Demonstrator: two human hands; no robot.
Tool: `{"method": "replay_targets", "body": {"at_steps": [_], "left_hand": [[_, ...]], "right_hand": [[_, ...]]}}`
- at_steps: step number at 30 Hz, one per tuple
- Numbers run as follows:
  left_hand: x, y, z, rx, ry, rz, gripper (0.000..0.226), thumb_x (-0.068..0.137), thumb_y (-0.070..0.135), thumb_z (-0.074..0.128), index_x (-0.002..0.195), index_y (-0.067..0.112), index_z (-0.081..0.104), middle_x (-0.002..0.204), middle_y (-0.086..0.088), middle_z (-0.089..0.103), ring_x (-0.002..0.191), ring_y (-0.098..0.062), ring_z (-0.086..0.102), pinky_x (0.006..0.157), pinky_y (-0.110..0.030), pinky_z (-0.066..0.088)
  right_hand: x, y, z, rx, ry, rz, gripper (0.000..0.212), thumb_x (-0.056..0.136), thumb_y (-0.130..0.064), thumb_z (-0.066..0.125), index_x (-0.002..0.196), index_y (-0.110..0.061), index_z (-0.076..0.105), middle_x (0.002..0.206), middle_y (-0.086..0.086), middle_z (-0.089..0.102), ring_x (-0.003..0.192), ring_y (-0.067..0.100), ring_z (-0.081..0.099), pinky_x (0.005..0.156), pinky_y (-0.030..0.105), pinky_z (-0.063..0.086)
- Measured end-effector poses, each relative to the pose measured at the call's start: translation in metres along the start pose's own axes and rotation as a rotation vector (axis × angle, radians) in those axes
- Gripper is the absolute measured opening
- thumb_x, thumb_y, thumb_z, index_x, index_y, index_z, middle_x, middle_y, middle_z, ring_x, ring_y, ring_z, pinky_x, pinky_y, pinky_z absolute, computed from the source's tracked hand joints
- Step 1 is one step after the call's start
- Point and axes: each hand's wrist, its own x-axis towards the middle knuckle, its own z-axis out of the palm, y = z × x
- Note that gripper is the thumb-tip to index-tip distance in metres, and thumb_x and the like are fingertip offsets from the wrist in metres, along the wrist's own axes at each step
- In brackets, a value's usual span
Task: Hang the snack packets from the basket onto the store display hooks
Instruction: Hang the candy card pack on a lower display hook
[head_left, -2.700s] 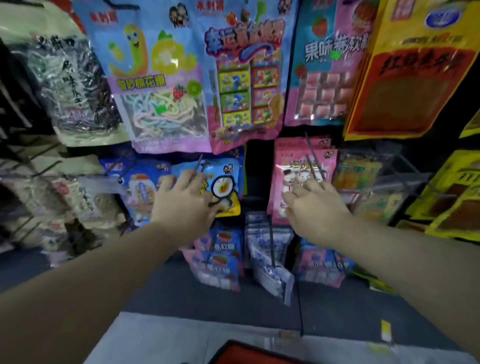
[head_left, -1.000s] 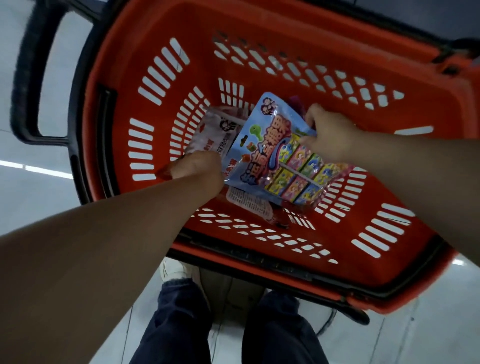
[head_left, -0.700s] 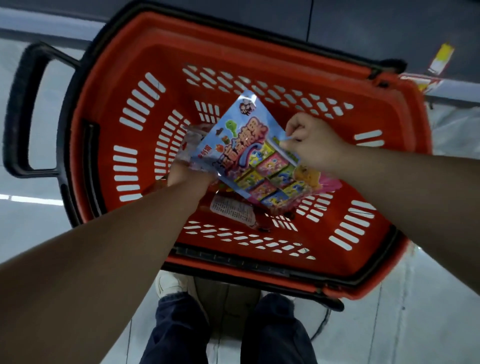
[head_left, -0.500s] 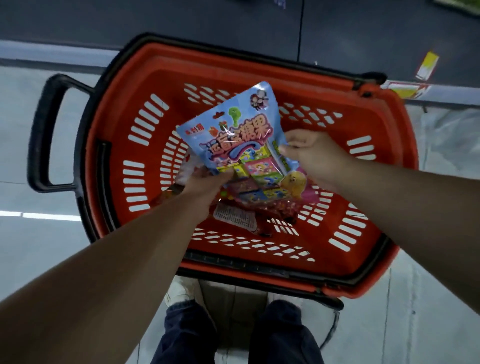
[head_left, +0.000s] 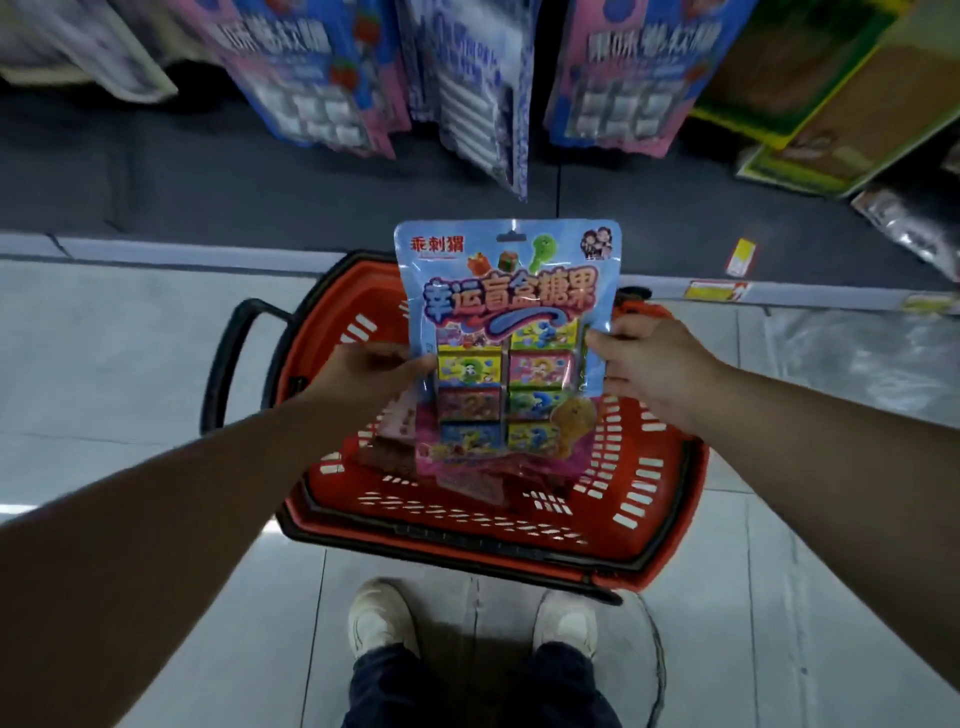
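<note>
- Two hands hold one snack packet (head_left: 506, 332) upright at the frame's centre, above the red basket (head_left: 670, 499).
- Left hand (head_left: 366, 374) pinches its left edge; right hand (head_left: 649, 364) grips its right edge.
- More packets (head_left: 400, 441) lie in the basket.

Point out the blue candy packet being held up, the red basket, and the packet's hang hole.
blue candy packet (head_left: 506, 301), head view, on the printed title band.
red basket (head_left: 670, 483), head view, on its slotted right wall.
hang hole (head_left: 511, 237), head view, on the slot at the packet's top edge.
</note>
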Motion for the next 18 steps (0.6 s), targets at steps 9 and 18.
{"method": "replay_targets", "body": {"at_steps": [9, 18], "left_hand": [[-0.076, 0.175, -0.103, 0.105, 0.074, 0.269, 0.017, 0.087, 0.019, 0.068, 0.071, 0.024, 0.066, 0.06, 0.004, 0.058, 0.046, 0.002, 0.05, 0.045, -0.005, 0.036], [-0.15, 0.302, -0.186, 0.018, 0.236, 0.441, 0.024, 0.087, 0.02, 0.068, 0.064, 0.022, 0.072, 0.066, -0.01, 0.069, 0.062, -0.013, 0.057, 0.063, -0.028, 0.044]], "right_hand": [[-0.092, -0.179, -0.024, -0.115, -0.008, -0.29, 0.013, 0.093, -0.018, 0.059, 0.087, -0.007, 0.063, 0.106, 0.022, 0.067, 0.094, 0.038, 0.067, 0.083, 0.046, 0.057], [-0.187, -0.326, -0.04, -0.089, 0.007, -0.537, 0.018, 0.092, -0.013, 0.059, 0.077, -0.003, 0.057, 0.08, 0.014, 0.064, 0.072, 0.026, 0.064, 0.07, 0.044, 0.058]]}}
